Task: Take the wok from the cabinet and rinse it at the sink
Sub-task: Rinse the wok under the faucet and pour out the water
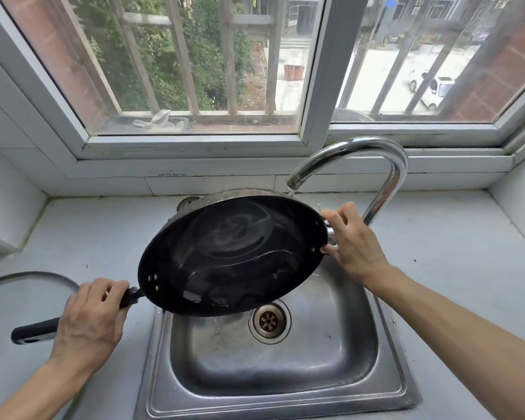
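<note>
Over the sink basin, the wok tilts toward the drain so rinse water runs off; left hand fingers wrap its handle, right hand pinches the far rim beneath the faucet to steady it

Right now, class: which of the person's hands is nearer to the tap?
The right hand. It grips the wok's far rim just below the tap, beside its upright pipe. The left hand grips the handle, low on the opposite side.
</note>
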Motion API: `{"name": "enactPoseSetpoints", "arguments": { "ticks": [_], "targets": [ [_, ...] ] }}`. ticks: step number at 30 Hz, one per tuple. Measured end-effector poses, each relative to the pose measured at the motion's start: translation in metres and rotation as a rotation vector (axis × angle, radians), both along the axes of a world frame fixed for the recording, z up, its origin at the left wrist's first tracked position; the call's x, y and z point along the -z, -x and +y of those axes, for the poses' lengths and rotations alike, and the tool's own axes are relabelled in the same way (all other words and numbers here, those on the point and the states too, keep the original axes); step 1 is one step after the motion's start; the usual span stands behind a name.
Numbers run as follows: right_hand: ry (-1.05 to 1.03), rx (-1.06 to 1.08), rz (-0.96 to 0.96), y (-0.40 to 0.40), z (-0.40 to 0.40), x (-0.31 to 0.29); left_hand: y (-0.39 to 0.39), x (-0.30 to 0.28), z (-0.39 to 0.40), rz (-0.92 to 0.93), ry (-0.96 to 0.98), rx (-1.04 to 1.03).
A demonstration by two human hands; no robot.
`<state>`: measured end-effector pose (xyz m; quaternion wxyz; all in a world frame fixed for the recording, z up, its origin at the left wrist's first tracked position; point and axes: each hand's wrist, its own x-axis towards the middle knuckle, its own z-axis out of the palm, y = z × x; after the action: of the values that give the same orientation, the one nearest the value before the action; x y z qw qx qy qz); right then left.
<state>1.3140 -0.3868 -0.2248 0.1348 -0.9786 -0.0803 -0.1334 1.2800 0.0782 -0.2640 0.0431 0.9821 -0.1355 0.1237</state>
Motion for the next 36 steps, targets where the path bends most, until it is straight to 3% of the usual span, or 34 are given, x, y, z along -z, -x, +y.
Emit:
{"name": "enactPoseSetpoints", "arguments": {
  "ticks": [14,36],
  "targets": [
    [0.013,-0.04,-0.06,0.007,-0.004,0.0,0.002,-0.003,-0.007,0.02,0.008,-0.015],
    [-0.121,0.219,-0.104,0.084,-0.049,0.038,-0.073,-0.016,-0.057,-0.188,-0.074,0.25]
  ]
}}
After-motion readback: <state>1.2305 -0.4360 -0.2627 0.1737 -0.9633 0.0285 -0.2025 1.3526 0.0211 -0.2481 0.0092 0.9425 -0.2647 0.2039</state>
